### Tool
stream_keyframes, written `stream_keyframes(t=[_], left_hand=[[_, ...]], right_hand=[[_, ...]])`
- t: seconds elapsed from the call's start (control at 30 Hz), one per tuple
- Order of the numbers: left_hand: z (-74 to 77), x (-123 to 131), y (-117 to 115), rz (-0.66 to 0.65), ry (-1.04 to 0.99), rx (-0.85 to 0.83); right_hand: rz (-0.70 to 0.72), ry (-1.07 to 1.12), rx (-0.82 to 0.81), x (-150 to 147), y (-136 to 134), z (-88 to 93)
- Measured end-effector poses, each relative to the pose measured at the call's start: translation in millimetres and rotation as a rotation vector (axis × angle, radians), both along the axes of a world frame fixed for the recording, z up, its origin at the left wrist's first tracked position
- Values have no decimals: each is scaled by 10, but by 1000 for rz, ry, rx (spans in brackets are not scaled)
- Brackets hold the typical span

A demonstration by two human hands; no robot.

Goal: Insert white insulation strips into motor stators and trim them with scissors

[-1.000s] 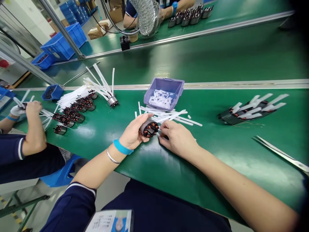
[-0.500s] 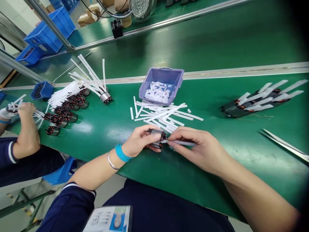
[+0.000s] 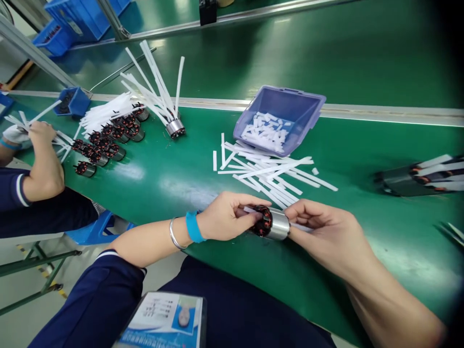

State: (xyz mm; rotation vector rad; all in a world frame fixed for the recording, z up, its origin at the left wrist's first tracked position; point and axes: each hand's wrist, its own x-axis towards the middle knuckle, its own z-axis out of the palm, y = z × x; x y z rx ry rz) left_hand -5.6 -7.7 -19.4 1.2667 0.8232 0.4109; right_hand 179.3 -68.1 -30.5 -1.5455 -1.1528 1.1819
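A motor stator (image 3: 278, 224), a silver cylinder with black-and-copper windings at its left end, is held between both my hands above the table. My left hand (image 3: 228, 217) is closed at the winding end, its thumb against the windings. A white strip's end shows beside those fingers. My right hand (image 3: 326, 237) is closed around the plain right end, with a length of white strip (image 3: 302, 227) running under its fingers. Just beyond my hands lies a loose pile of white strips (image 3: 271, 171). How far the strip passes through the stator is hidden.
Behind the pile stands a purple bin (image 3: 308, 116) of short white pieces. A stator with long strips (image 3: 176, 128) and several bare stators (image 3: 116, 151) sit left. Strip-filled stators (image 3: 398, 181) and tweezer-like tips (image 3: 453, 234) are right. A co-worker's hand (image 3: 42, 135) works far left.
The stator has turned so its windings face left, and my right hand has moved from the strip onto its right end. My left fingers shifted to the windings. The view has shifted.
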Motion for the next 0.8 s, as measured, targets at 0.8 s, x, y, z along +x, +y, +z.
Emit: stream_keyframes(t=[0.8], left_hand=[[33,-62,79,-110,-220,-271]], right_hand=[[145,-231,243,120,279,41]])
